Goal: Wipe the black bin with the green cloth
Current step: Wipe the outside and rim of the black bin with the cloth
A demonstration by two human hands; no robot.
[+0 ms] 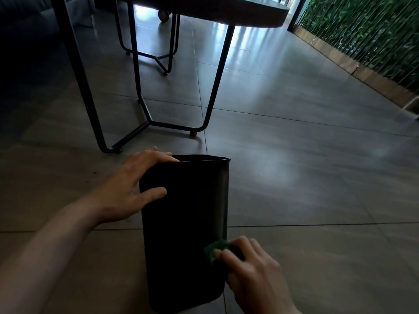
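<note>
A tall black bin [183,223] lies tipped on the grey tiled floor, with its open mouth pointing away from me. My left hand [127,189] grips the bin's far left rim, fingers over the edge and thumb on the side wall. My right hand [251,270] presses a small green cloth [216,248] against the bin's lower right side, near its base. Most of the cloth is hidden under my fingers.
A table with thin black metal legs [213,87] stands just beyond the bin, its feet close to the bin's mouth. A second metal frame [158,55] stands farther back. A green plant wall with a wooden base [362,41] runs along the right. Open floor [317,177] lies to the right.
</note>
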